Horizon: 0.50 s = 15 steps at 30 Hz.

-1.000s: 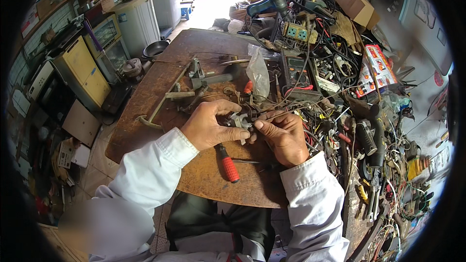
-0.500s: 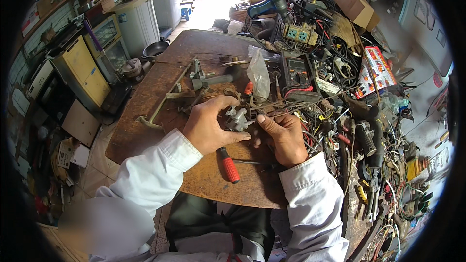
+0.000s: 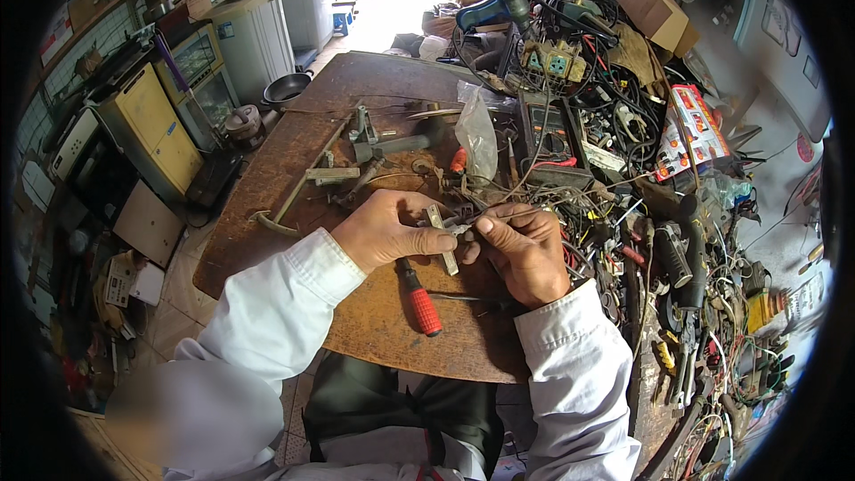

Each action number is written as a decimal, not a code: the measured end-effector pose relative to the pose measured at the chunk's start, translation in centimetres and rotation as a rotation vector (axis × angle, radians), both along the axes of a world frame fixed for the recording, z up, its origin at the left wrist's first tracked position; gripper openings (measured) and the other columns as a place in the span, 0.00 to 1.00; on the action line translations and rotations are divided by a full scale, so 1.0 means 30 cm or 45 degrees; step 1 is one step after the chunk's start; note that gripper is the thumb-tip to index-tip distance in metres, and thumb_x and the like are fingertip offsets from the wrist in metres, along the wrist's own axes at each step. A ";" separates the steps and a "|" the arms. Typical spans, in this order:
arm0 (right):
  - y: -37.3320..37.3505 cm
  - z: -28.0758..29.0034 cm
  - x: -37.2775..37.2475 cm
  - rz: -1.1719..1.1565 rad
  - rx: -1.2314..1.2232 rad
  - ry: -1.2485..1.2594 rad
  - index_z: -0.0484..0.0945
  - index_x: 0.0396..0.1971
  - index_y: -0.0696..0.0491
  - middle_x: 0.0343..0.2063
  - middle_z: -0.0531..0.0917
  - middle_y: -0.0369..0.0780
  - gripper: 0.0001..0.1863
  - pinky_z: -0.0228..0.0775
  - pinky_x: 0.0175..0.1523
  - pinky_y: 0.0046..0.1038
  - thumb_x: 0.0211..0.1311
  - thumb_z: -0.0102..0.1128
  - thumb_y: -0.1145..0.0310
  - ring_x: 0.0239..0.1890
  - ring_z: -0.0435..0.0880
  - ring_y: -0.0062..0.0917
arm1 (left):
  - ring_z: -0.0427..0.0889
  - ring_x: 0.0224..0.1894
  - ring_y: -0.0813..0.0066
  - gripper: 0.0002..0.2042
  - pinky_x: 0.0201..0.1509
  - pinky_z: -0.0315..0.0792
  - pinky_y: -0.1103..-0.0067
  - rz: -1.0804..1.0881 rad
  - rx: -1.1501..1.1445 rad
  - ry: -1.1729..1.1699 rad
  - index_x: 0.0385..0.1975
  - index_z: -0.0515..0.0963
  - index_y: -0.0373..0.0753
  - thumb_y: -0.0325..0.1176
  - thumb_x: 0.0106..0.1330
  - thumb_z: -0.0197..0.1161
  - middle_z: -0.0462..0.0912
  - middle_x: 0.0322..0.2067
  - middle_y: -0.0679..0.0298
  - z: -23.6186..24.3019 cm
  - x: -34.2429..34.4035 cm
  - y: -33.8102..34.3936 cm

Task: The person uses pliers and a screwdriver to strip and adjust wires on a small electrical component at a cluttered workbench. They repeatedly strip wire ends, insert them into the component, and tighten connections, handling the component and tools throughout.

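Over the middle of the wooden bench, my left hand [image 3: 385,230] grips a small grey metal part between thumb and fingers. The part's flat bar [image 3: 443,240] points up and toward me. Close by on its right, my right hand [image 3: 524,254] is closed in a pinch at the part's silvery end; what lies between those fingertips is hidden. Below my hands lies a screwdriver with a red and black handle [image 3: 422,305]. Beyond my left hand, a hammer-like tool [image 3: 392,148] and a small metal block [image 3: 333,175] rest on the bench.
A clear plastic bag [image 3: 477,138] and a multimeter [image 3: 545,129] lie past my hands. Tangled wires and tools crowd the right side, with a power socket block [image 3: 554,62] at the back. A long thin rod with a curved end [image 3: 278,224] lies at left.
My left hand has turned the metal part, so its flat bar now faces up instead of its knobbly side. My right hand stays close beside it.
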State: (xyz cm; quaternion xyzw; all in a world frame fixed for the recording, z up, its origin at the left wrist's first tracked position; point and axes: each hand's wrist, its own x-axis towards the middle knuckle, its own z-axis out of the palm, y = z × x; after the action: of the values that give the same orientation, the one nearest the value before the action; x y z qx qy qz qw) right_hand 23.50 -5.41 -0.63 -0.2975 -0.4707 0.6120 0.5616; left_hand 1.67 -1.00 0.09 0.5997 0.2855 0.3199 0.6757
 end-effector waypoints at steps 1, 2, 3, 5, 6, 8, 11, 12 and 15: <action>0.001 -0.002 0.000 0.005 0.028 -0.016 0.81 0.35 0.67 0.27 0.84 0.44 0.07 0.76 0.33 0.26 0.66 0.61 0.76 0.27 0.82 0.25 | 0.79 0.46 0.76 0.33 0.55 0.72 0.77 -0.005 -0.023 -0.015 0.54 0.74 0.26 0.37 0.51 0.81 0.83 0.42 0.62 -0.014 -0.004 0.005; 0.001 -0.002 0.002 0.008 0.057 -0.032 0.81 0.35 0.67 0.27 0.84 0.44 0.08 0.76 0.34 0.26 0.66 0.61 0.76 0.27 0.82 0.25 | 0.79 0.46 0.76 0.33 0.55 0.72 0.77 -0.010 -0.045 -0.030 0.54 0.74 0.26 0.37 0.52 0.80 0.83 0.42 0.62 -0.021 -0.005 0.007; 0.000 0.001 -0.001 0.002 0.023 -0.014 0.81 0.34 0.67 0.27 0.84 0.44 0.08 0.76 0.33 0.25 0.66 0.61 0.75 0.27 0.82 0.25 | 0.79 0.46 0.76 0.33 0.55 0.72 0.77 0.045 0.027 -0.003 0.54 0.74 0.26 0.37 0.51 0.81 0.83 0.43 0.62 -0.018 -0.004 0.004; -0.002 0.009 -0.009 -0.014 -0.047 0.021 0.81 0.33 0.66 0.27 0.84 0.44 0.08 0.76 0.33 0.25 0.66 0.61 0.74 0.26 0.82 0.25 | 0.79 0.46 0.75 0.33 0.55 0.72 0.77 0.154 0.170 0.048 0.53 0.75 0.28 0.36 0.49 0.82 0.83 0.43 0.62 -0.011 0.003 -0.003; 0.001 0.009 -0.006 -0.021 -0.119 0.027 0.81 0.33 0.66 0.27 0.84 0.44 0.09 0.77 0.32 0.25 0.66 0.61 0.74 0.26 0.82 0.25 | 0.79 0.46 0.75 0.33 0.55 0.72 0.77 0.251 0.386 0.146 0.52 0.75 0.29 0.36 0.47 0.82 0.83 0.43 0.62 -0.014 0.011 -0.008; 0.012 0.001 0.003 -0.032 -0.266 0.040 0.80 0.31 0.65 0.26 0.84 0.43 0.09 0.77 0.31 0.26 0.67 0.61 0.72 0.24 0.82 0.26 | 0.79 0.46 0.76 0.33 0.55 0.72 0.77 0.446 0.816 0.343 0.50 0.75 0.31 0.35 0.44 0.84 0.82 0.44 0.62 -0.024 0.026 -0.023; 0.021 -0.012 0.016 -0.005 -0.338 0.074 0.80 0.30 0.63 0.26 0.83 0.43 0.10 0.78 0.30 0.26 0.67 0.62 0.70 0.23 0.83 0.27 | 0.82 0.47 0.65 0.35 0.53 0.75 0.72 0.579 1.192 0.458 0.48 0.75 0.35 0.34 0.38 0.85 0.83 0.44 0.58 -0.034 0.036 -0.031; 0.021 -0.012 0.016 -0.001 -0.343 0.056 0.80 0.31 0.63 0.26 0.83 0.43 0.10 0.79 0.30 0.26 0.67 0.62 0.70 0.23 0.83 0.27 | 0.83 0.47 0.62 0.35 0.52 0.76 0.70 0.623 1.317 0.497 0.48 0.75 0.36 0.34 0.36 0.85 0.83 0.44 0.57 -0.036 0.036 -0.032; 0.022 -0.012 0.015 0.008 -0.365 0.007 0.80 0.32 0.63 0.26 0.84 0.43 0.11 0.79 0.30 0.26 0.67 0.62 0.69 0.24 0.83 0.26 | 0.82 0.44 0.52 0.35 0.47 0.78 0.67 0.654 1.539 0.492 0.49 0.73 0.40 0.31 0.36 0.82 0.81 0.41 0.55 -0.036 0.033 -0.034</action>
State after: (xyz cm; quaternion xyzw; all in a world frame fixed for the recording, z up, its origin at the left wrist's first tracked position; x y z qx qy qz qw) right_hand 23.96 -4.75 -0.97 -0.3714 -0.3777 0.6758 0.5126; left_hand 2.66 -2.03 -0.99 0.8312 0.3055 0.4604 0.0618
